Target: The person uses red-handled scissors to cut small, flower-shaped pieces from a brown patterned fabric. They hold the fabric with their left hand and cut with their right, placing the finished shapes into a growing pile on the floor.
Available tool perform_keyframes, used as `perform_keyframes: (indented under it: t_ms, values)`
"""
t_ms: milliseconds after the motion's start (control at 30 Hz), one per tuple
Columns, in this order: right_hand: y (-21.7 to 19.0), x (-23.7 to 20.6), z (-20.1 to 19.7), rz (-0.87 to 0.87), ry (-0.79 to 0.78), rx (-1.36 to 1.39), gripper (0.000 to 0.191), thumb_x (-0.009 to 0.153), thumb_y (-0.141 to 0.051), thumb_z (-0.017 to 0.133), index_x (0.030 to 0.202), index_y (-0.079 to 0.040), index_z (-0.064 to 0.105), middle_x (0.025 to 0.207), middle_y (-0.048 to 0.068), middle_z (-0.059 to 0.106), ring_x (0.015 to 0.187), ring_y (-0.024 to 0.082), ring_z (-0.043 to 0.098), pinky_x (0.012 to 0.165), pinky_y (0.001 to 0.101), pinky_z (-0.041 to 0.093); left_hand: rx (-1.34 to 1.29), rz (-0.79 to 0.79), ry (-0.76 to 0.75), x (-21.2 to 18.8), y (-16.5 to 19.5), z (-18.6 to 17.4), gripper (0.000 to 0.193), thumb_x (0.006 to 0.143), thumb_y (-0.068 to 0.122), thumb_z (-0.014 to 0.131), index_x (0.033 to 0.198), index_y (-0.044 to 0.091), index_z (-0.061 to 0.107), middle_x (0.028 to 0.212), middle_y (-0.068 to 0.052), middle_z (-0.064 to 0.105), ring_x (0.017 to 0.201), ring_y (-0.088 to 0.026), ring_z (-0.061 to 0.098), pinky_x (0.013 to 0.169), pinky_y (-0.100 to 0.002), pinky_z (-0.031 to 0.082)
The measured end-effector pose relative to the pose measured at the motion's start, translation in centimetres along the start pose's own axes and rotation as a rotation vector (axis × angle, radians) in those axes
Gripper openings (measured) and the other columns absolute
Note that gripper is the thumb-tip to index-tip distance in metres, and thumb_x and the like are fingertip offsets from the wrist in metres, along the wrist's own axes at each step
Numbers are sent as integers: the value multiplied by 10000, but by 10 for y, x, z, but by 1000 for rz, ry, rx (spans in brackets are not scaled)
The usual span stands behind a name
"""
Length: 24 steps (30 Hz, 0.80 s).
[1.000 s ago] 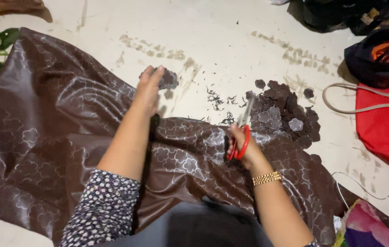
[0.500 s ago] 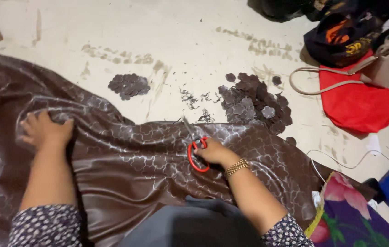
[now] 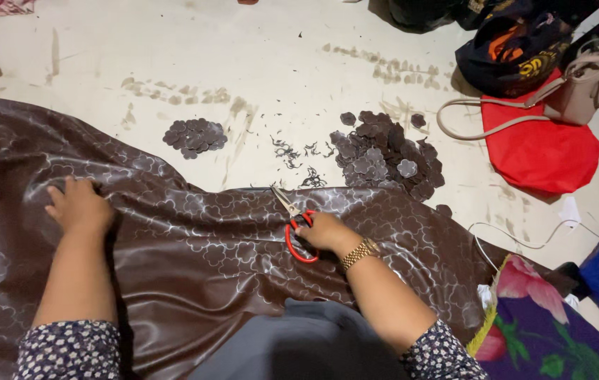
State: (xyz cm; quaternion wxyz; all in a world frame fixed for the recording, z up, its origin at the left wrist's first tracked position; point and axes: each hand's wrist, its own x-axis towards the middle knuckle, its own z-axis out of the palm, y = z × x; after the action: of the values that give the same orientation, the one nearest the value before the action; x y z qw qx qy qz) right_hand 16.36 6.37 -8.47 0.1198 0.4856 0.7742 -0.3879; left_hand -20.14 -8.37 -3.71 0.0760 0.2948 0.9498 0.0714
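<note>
Pressing flat on the brown embossed fabric [image 3: 194, 260], the left hand [image 3: 80, 206] lies open; the right hand [image 3: 322, 231] grips red-handled scissors [image 3: 294, 229], fingers closed through the loops.

Red-handled scissors [image 3: 294, 226] (blades slightly apart) atop glossy brown patterned sheet [image 3: 208, 260], spread flat.

The floor is a pale cream hard surface [image 3: 173, 49] with dusty smears and small dark scraps on it. At the right edge lie a flat red cloth bag [image 3: 542, 151], a beige leather handbag with a long strap [image 3: 588, 84] and a dark bag with orange print [image 3: 511, 53]. A flowered purple cloth [image 3: 546, 331] lies at the lower right. The light is soft and even.
</note>
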Motion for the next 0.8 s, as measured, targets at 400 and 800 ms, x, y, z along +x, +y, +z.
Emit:
perform_keyframes:
  t_ms: [400,800]
  values:
    - [4,2,-1,1,7,43,446,874,-404,742,1144,-51,697,1092,189,732,1013,317,708,907,406,540,-212,254,-301,-70,133,52,667,788,428,814,1338,106,617,1308,-176,644,1267,-356,566,1092,-448,429]
    - [-8,-4,-1,-34,67,17,640,677,-317,921,1177,-35,637,1119,173,706,1044,304,690,916,389,539,-1011,178,-755,-129,150,125,244,873,122,722,1078,-8,691,871,-63,730,761,-155,668,697,-303,554]
